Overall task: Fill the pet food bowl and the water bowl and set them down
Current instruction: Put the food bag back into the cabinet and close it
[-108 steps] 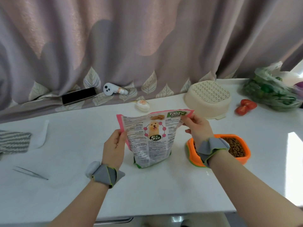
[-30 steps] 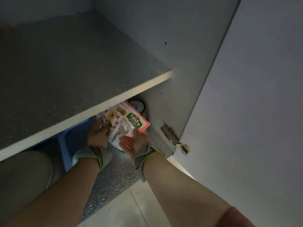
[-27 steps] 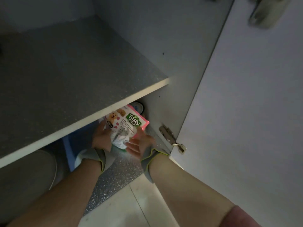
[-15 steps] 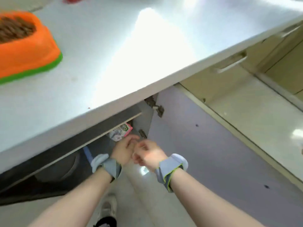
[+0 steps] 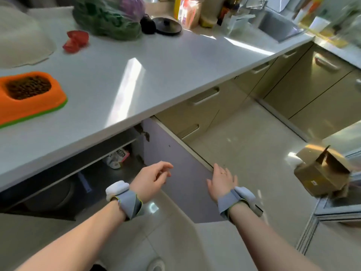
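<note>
the orange food bowl [image 5: 29, 98] is cut off by the left edge. the food bag [image 5: 117, 158] sits half hidden under the cabinet shelf [image 5: 78, 169], its print too small to read. the things at the worktop's [image 5: 136, 79] far end, beside the sink [image 5: 277, 26], are blurred. the cardboard box [image 5: 320, 173] is smeared too.

Both bare forearms reach forward and down, each with a grey wrist strap. The left hand [image 5: 151, 178] hangs empty, palm turned inward, fingers loosely curled and apart. The right hand [image 5: 221, 180] is spread flat, back up, a ring on one finger; its fingertips seem to touch a panel edge, though blur leaves that unsure
</note>
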`<act>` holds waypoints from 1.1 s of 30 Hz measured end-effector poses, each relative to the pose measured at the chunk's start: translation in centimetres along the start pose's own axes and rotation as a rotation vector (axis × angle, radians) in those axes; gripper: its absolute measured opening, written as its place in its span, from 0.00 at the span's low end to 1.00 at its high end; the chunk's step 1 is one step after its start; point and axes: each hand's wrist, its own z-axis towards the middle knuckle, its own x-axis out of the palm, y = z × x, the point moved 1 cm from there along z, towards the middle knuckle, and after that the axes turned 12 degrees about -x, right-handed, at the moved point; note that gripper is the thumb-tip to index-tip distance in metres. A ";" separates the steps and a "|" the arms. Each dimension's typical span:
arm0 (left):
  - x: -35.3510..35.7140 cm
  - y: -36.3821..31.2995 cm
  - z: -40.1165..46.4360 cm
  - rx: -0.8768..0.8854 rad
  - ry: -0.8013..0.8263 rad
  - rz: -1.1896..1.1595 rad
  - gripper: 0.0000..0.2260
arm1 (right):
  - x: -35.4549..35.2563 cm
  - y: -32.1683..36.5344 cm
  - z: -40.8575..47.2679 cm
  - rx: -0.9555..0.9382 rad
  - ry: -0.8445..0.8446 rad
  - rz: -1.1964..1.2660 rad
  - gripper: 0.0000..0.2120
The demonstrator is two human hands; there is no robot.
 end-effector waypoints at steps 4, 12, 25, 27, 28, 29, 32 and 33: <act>-0.6 0.9 -2.5 -0.028 -0.057 0.042 0.11 | 0.7 0.2 1.1 0.000 -0.006 0.029 0.15; -2.3 2.2 -6.9 -0.059 -0.047 0.137 0.14 | 1.7 3.6 -2.1 -0.073 0.133 -0.014 0.04; -9.8 9.4 -14.3 -0.203 -0.091 0.479 0.44 | 6.6 23.9 -7.4 -0.370 0.284 0.239 0.15; -11.9 10.8 -14.8 -0.309 -0.120 0.577 0.45 | 7.9 27.4 -6.5 -0.427 0.346 0.347 0.20; -12.9 11.8 -14.8 -0.331 -0.176 0.661 0.46 | 8.1 29.0 -6.0 -0.448 0.391 0.432 0.22; -13.9 12.5 -14.7 -0.354 -0.220 0.771 0.48 | 8.3 30.5 -5.4 -0.440 0.425 0.545 0.24; -16.7 14.3 -14.4 -0.470 -0.391 0.884 0.55 | 8.2 33.7 -3.9 -0.264 0.533 1.019 0.26; -18.0 15.2 -14.4 -0.516 -0.448 0.902 0.56 | 8.0 34.9 -3.6 -0.208 0.561 1.143 0.28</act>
